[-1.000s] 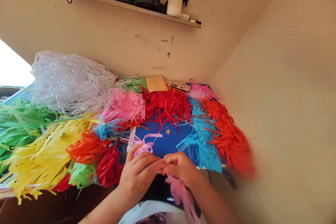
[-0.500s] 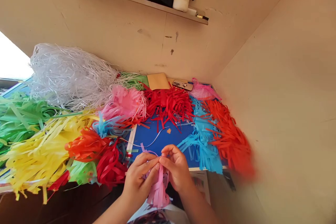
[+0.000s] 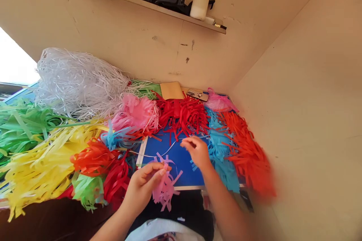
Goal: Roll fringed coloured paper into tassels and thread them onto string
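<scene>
My left hand (image 3: 145,182) is closed in a pinch on a pink paper tassel (image 3: 165,190), whose cut strips hang down and spread out past the table's front edge. Further up and to the right, my right hand (image 3: 195,151) is held over the blue table surface (image 3: 181,165) with thumb and fingers pinched together. A thin white string (image 3: 171,149) curves across the table to those fingertips. Whether they grip it or some small thing is hidden.
Yellow fringe (image 3: 53,154), green fringe (image 3: 25,124) and a white shredded heap (image 3: 82,81) fill the left. Red fringe (image 3: 183,115), a phone (image 3: 197,95) and a tan pad (image 3: 171,90) lie at the back. Blue (image 3: 220,147) and orange-red fringe (image 3: 246,147) line the right.
My right hand has left the pink tassel and moved up and away to the string's end. My left hand keeps the tassel, which has turned and spread its strips. The view has shifted slightly.
</scene>
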A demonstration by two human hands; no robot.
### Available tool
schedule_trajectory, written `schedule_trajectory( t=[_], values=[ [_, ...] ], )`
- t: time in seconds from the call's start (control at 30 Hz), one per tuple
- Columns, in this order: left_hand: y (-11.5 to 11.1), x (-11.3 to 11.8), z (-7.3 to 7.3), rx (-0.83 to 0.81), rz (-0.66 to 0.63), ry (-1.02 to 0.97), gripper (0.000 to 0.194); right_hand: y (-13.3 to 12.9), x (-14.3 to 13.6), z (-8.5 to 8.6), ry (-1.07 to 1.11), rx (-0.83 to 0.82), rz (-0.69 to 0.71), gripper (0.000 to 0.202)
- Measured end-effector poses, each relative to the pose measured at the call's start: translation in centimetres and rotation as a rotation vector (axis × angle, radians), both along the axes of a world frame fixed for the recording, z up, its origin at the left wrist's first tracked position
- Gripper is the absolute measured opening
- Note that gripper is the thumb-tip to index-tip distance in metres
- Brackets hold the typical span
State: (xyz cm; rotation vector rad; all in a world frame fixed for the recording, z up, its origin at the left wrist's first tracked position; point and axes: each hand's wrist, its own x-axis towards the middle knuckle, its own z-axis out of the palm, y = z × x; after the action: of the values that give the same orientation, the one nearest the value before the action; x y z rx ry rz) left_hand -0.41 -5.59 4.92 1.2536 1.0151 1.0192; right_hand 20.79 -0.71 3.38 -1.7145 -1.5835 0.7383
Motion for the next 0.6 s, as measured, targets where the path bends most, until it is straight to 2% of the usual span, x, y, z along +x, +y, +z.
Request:
schedule_trajectory(
  t=[0.03, 0.1, 0.17, 0.23, 0.3, 0.43, 0.6],
  values=[
    [0.1, 0.2, 0.0, -0.097, -0.001, -0.053, 0.026, 1.3, 1.0, -0.6, -0.113, 0.009, -0.070, 0.019],
    [0.3, 0.7, -0.1, -0.209, -0.010, -0.135, 0.032, 3.4, 2.6, -1.8, -0.222, 0.001, -0.127, 0.017],
    [0.7, 1.2, -0.2, -0.193, 0.005, -0.136, 0.036, 4.6, 3.5, -2.9, -0.236, -0.012, -0.123, 0.012],
    [1.4, 1.6, -0.4, -0.119, 0.039, -0.055, 0.038, 5.1, 3.9, -3.4, -0.230, -0.007, -0.114, 0.010],
    [2.3, 1.9, -0.6, -0.030, 0.065, 0.062, 0.036, 5.1, 4.2, -3.3, -0.186, 0.019, -0.097, 0.011],
    [4.3, 2.6, -0.7, 0.156, 0.064, 0.265, 0.029, 4.0, 3.7, -2.1, 0.006, 0.061, -0.012, 0.018],
    [5.6, 4.0, -1.0, 0.220, 0.138, 0.275, 0.023, 1.0, 1.0, -1.1, 0.336, 0.046, 0.117, 0.024]
  ],
)
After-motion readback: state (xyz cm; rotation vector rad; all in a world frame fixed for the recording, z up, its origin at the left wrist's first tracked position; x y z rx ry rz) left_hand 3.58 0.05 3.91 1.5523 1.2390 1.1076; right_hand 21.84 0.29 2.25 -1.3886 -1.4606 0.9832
